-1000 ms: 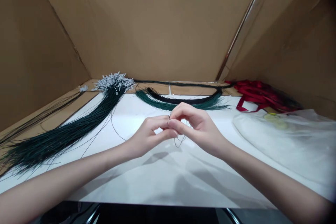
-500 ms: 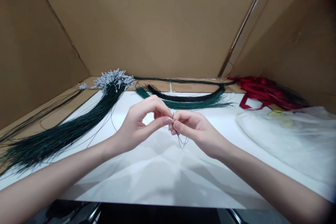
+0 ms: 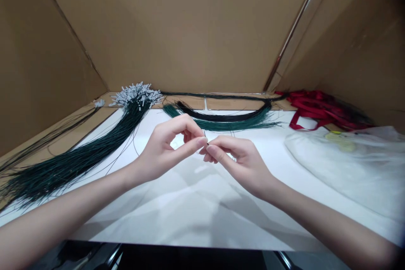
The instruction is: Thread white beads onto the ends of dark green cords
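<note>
So, left hand (image 3: 169,145) and right hand (image 3: 246,161) are up over the white sheet (image 3: 177,219), fingertips right beside each other. Both have thumb and finger pinched on a thin dark strand (image 3: 208,144), which sits between them, mostly hidden. Dark green bundle (image 3: 95,156) with white tips (image 3: 136,95) lies off to the left, and some red ribbon (image 3: 311,102) is heaped at back right.
</note>
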A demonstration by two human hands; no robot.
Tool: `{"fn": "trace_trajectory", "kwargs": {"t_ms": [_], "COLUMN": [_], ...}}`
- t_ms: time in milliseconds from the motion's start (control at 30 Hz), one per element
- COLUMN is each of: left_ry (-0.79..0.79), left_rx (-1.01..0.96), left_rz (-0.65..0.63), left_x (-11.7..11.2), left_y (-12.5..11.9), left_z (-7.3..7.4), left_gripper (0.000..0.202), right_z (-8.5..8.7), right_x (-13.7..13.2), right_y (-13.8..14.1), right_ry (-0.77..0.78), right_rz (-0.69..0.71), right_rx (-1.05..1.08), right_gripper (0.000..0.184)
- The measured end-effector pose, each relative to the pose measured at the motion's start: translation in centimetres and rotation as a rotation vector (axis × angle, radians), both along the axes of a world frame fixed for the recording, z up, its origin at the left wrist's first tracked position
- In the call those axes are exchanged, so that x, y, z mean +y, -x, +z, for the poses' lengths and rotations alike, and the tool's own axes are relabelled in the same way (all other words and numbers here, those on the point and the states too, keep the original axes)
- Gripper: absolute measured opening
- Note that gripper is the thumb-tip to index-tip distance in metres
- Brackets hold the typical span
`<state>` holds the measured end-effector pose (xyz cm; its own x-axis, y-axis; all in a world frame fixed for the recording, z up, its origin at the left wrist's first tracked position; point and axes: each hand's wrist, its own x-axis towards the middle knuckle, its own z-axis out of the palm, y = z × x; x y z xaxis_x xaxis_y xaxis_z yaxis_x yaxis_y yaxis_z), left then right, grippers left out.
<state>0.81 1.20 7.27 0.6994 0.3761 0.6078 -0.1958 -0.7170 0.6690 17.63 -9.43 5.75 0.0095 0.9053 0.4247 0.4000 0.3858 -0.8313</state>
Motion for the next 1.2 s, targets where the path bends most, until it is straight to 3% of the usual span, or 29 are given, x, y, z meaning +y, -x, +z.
{"fn": "trace_trajectory", "kwargs": {"t_ms": [200,500,733,867,1200], "left_ry": [0.019,-0.064,-0.058,-0.023,0.031], "left_rx": [-0.023,-0.017,0.008,0.021,0.146], "left_rz": [0.015,0.026,0.026,0.029,0.027], "left_x": [0.1,0.1,-0.2,-0.2,0.6], "left_y": [-0.1,-0.2,-0.7,-0.6,-0.3], "left_z": [0.5,0.6,0.0,-0.3,-0.9], "left_gripper": [0.006,0.004,0.005,0.006,0.007], "right_z": [-0.2,0.1,-0.1,0.1,-0.6], "right_x": [0.1,0.1,0.0,0.0,0.0], "right_y": [-0.6,-0.7,0.0,0.0,-0.8], "right_ry": [0.058,0.106,0.229,0.216,0.220], "right_rz": [0.095,0.087,0.141,0.068,0.032], "right_rx": [0.075,-0.021,0.337,0.304,0.199], "right_gripper": [0.023,0.024,0.019,0.020,0.015]}}
